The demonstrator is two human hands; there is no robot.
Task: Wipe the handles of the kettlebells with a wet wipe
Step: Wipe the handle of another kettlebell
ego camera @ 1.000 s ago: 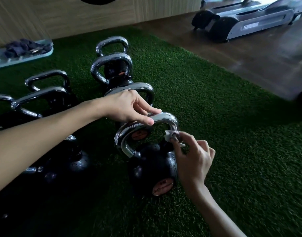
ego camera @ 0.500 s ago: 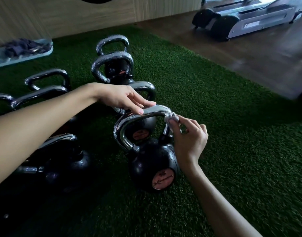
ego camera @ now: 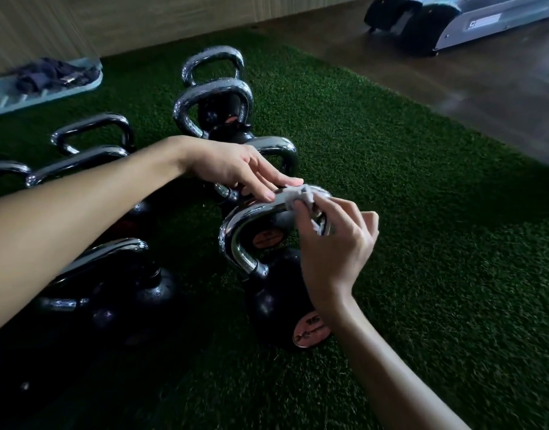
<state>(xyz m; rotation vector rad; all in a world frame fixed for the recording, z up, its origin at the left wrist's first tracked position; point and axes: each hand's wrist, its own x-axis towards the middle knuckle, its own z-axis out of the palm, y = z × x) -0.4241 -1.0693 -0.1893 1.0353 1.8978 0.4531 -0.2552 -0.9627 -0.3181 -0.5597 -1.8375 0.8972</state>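
At the left, other kettlebells (ego camera: 136, 293) stood in rows on the green turf (ego camera: 422, 243). The left hand (ego camera: 232, 166) reached across them, fingers straight and holding nothing, their tips resting on the chrome handle (ego camera: 236, 240) of the nearest kettlebell (ego camera: 276, 296). Just right of those tips, the wet wipe (ego camera: 296, 195) lay bunched over the handle's top, pinched against it by the right hand (ego camera: 335, 243), fingers curled.
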